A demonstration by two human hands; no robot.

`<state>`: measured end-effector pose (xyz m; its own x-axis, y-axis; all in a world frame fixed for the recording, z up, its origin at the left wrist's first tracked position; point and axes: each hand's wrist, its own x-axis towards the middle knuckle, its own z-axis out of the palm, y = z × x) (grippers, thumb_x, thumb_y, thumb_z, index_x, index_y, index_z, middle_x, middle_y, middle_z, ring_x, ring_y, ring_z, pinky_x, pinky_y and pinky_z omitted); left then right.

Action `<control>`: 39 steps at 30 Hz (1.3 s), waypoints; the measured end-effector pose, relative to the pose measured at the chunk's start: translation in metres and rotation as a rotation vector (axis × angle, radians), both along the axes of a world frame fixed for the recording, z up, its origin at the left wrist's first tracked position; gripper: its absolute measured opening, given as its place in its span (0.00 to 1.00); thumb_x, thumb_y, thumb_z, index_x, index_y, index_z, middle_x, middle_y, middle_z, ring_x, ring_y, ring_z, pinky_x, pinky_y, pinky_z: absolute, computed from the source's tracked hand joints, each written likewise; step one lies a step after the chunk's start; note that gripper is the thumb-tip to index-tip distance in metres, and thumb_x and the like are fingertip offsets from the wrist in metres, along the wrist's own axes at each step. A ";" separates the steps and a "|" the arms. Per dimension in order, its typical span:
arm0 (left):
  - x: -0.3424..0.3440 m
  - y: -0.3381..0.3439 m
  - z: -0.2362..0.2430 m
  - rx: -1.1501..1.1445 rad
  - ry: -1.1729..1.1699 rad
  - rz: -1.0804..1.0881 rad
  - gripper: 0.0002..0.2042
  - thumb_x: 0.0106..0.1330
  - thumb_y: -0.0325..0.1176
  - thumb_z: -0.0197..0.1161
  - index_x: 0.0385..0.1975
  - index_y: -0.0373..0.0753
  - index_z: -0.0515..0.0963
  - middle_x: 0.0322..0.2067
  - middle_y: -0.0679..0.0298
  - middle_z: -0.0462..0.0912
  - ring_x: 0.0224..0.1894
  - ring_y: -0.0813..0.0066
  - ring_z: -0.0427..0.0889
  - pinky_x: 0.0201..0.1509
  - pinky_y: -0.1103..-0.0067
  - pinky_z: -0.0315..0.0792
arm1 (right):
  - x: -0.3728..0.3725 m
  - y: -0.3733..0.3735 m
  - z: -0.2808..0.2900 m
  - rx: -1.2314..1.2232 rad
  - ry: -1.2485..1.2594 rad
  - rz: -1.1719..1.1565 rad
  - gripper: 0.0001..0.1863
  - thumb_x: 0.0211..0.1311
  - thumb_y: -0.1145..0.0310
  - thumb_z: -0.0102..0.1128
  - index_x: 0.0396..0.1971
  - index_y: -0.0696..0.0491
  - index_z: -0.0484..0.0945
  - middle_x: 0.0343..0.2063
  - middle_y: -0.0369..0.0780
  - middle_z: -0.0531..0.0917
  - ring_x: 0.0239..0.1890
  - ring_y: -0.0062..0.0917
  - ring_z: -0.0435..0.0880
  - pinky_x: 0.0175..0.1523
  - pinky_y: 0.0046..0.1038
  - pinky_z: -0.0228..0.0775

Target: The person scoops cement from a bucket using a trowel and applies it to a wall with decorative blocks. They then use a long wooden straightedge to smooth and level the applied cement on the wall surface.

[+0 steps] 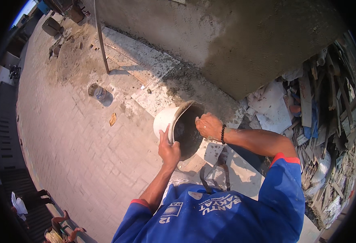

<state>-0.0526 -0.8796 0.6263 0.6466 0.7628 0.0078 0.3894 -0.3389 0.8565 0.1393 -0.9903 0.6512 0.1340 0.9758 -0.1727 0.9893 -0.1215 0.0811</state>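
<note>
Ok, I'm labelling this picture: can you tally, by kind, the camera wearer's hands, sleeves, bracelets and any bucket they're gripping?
Left hand and right hand: 2
Left sleeve and right sleeve: 2
Black bracelet: 1
White bucket: 1
Total: 6

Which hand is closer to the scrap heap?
Right. The right hand is left of the scrap heap, at the mouth of the white bucket; the left hand is farther left, holding its rim.
</note>
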 end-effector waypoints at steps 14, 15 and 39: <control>-0.042 0.095 0.026 -0.142 -0.007 -0.265 0.33 0.47 0.20 0.54 0.61 0.41 0.70 0.63 0.32 0.59 0.57 0.47 0.75 0.52 0.72 0.73 | -0.100 -0.015 -0.090 0.236 0.831 -0.510 0.23 0.52 0.59 0.64 0.46 0.57 0.78 0.27 0.48 0.83 0.32 0.44 0.83 0.41 0.39 0.74; -0.040 0.101 0.025 -0.200 -0.017 -0.236 0.32 0.47 0.20 0.53 0.60 0.36 0.69 0.59 0.36 0.64 0.55 0.53 0.76 0.51 0.74 0.73 | -0.102 -0.011 -0.083 0.286 0.888 -0.525 0.24 0.52 0.59 0.64 0.48 0.56 0.77 0.27 0.48 0.83 0.32 0.44 0.83 0.42 0.39 0.74; -0.063 0.083 -0.074 -0.485 -0.054 0.241 0.28 0.43 0.16 0.49 0.51 0.28 0.71 0.41 0.58 0.79 0.41 0.70 0.78 0.47 0.80 0.71 | 0.228 -0.118 0.038 0.329 0.484 -0.841 0.22 0.53 0.61 0.64 0.43 0.62 0.78 0.31 0.49 0.83 0.35 0.36 0.84 0.38 0.33 0.72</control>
<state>-0.1156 -0.7963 0.5527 0.4616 0.8134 -0.3539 0.3586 0.1938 0.9131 0.3676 -1.1085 0.6892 0.7843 0.6066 -0.1303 0.4912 -0.7354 -0.4668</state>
